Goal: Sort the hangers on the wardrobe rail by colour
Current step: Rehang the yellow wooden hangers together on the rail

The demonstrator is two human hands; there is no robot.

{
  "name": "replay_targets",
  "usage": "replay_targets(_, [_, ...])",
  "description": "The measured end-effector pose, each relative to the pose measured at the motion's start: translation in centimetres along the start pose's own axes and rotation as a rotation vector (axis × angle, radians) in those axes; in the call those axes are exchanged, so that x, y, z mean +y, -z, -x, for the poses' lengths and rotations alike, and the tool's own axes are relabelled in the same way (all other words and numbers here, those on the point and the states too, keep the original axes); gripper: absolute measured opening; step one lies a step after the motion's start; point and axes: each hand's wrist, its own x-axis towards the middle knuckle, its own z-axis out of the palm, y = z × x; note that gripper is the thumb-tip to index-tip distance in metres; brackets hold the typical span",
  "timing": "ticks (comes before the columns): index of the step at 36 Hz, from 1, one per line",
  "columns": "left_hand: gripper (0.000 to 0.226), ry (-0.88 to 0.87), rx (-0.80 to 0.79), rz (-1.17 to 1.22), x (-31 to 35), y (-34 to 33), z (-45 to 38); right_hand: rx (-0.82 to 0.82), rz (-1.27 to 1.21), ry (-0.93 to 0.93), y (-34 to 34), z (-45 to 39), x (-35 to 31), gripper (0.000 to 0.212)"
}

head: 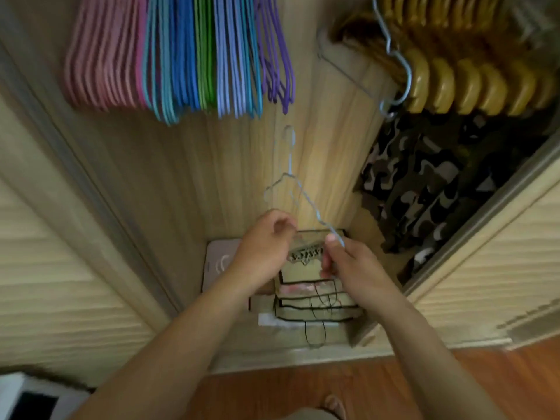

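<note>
Wardrobe (327,140): left hand (266,237) and right hand (348,262) grasp one pale-blue hanger (306,198).

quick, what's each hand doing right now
Left hand: curled, pinching the pale blue hanger.
Right hand: gripping the same hanger's other end.

Person, head-camera view: two bare forearms, entering from 7 and 5 o'clock. No sleeves, watch, rings or bands visible on either arm. Left hand (266,237) and right hand (348,262) both ungloved, nails short and plain where visible. Blurred rounded toe of pale footwear (335,404) at 6 o'clock, details unclear.
</note>
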Motion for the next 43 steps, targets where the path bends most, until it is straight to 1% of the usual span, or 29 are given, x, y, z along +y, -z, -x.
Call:
replay_targets(1, [0.017, -0.079, 0.037, -0.031, 0.9, 0.9, 0.9, 0.034, 0.025, 0.019, 1.0, 0.0, 0.1, 0.05])
replay_targets(2, [0.017, -0.204, 0.112, -0.047, 3.2, 2.9, 0.8, 0.07, 0.074, 0.103, 2.3, -1.0, -1.8, 0.052])
replay_targets(3, [0.017, -0.294, 0.16, -0.067, 4.8, 4.3, 1.1, 0.086, 0.116, 0.145, 3.2, -1.8, -2.5, 0.054])
replay_targets(4, [0.017, -0.352, 0.201, -0.084, 5.8, 5.4, 1.4, 0.106, 0.124, 0.151, 3.9, -2.0, -2.8, 0.056])
replay_targets(7, [0.016, -0.621, 0.462, -0.211, 10.2, 9.8, 0.5, 0.175, 0.112, 0.255, 5.9, -3.6, -6.5, 0.054])
replay_targets(10, [0.029, -0.82, 0.682, -0.421, 14.4, 13.8, -0.7, 0.229, 0.089, 0.313, 7.1, -4.6, -9.3, 0.052])
replay_targets(12, [0.041, -0.892, 0.808, -0.583, 17.4, 16.6, -1.5, 0.262, 0.073, 0.346, 7.8, -5.4, -11.5, 0.053])
replay_targets(14, [0.055, -0.895, 0.88, -0.759, 19.5, 18.8, -2.2, 0.292, 0.09, 0.369, 8.1, -6.2, -13.5, 0.056])
replay_targets(17, [0.073, -0.823, 0.936, -0.952, 22.0, 21.7, -3.3, 0.257, 0.086, 0.4, 8.0, -8.5, -16.4, 0.06])
replay_targets(20, [0.089, -0.745, 0.94, -1.063, 23.2, 23.5, -4.3, 0.205, 0.103, 0.41, 7.1, -11.1, -18.4, 0.061])
replay_targets(22, [0.094, -0.718, 0.943, -1.123, 23.5, 23.9, -4.6, 0.193, 0.144, 0.42, 6.6, -12.6, -18.7, 0.061])
replay_targets(24, [0.095, -0.714, 0.951, -1.137, 23.5, 23.9, -4.6, 0.167, 0.147, 0.438, 6.0, -13.7, -18.2, 0.06])
replay_targets(25, [0.096, -0.716, 0.959, -1.137, 23.5, 23.8, -4.5, 0.153, 0.117, 0.445, 5.8, -14.2, -17.8, 0.057])
replay_targets(28, [0.094, -0.727, 0.962, -1.135, 23.4, 23.7, -4.4, 0.149, 0.047, 0.484, 4.8, -14.4, -17.1, 0.027])
replay_targets(29, [0.093, -0.739, 0.966, -1.128, 23.5, 23.7, -4.4, 0.17, 0.051, 0.509, 4.5, -14.3, -17.2, 0.026])
replay_targets(31, [0.091, -0.749, 0.971, -1.111, 23.5, 23.8, -4.3, 0.181, 0.074, 0.546, 3.9, -14.3, -17.2, 0.031])
replay_targets(36, [0.094, -0.752, 0.963, -1.105, 23.5, 23.8, -4.3, 0.083, 0.052, 0.604, 2.4, -13.5, -18.3, 0.02])
replay_targets(38, [0.095, -0.752, 0.966, -1.126, 23.4, 23.8, -4.3, 0.044, 0.036, 0.6, 2.3, -13.2, -18.7, 0.021])
replay_targets(41, [0.096, -0.752, 0.975, -1.136, 23.3, 23.9, -4.3, -0.003, 0.133, 0.529, 2.5, -12.8, -18.5, 0.012])
replay_targets(43, [0.095, -0.748, 0.988, -1.135, 23.2, 24.0, -4.4, 0.0, 0.166, 0.518, 2.8, -12.1, -17.7, 0.015])
